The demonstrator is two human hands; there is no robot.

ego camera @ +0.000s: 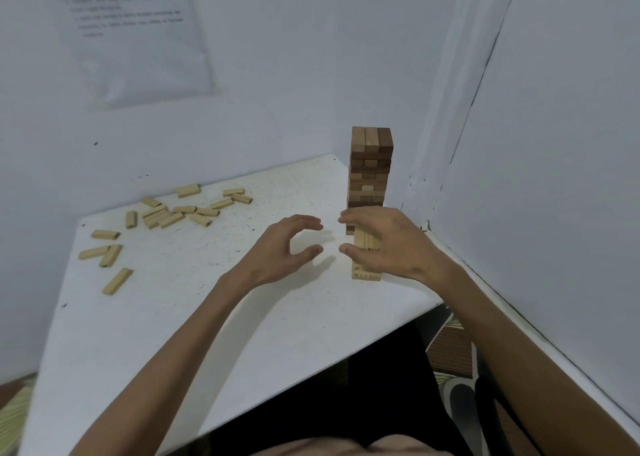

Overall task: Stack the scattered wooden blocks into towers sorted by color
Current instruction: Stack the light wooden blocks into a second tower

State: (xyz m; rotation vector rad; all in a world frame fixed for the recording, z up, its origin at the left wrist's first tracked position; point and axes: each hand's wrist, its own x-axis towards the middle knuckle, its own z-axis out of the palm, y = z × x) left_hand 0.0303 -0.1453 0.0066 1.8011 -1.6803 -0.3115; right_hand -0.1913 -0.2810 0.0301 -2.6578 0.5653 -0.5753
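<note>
Squaring up the short pale-wood block stack looks to be the step in hand in the head view. It stands at two o'clock on the white bench, just in front of the tall dark-brown block tower, so near that I cannot tell whether the two touch. The right grip lies across the stack's top from three o'clock, thumb on the near face and fingers over the far edge; whether it clamps the top layer or only rests there is unclear. The left grip hovers just beside the stack at nine o'clock, thumb and fingers curved apart in a wide C, with nothing in it. To do this well, I judge both grips should press the pale layers flush from opposite sides with light, even force, with the right knuckles clear of the dark tower, which is tall and narrow and would likely topple at a nudge. The loose pale wooden blocks lie scattered at ten o'clock, well apart, so fetching suits the left grip while the right steadies the stack.
</note>
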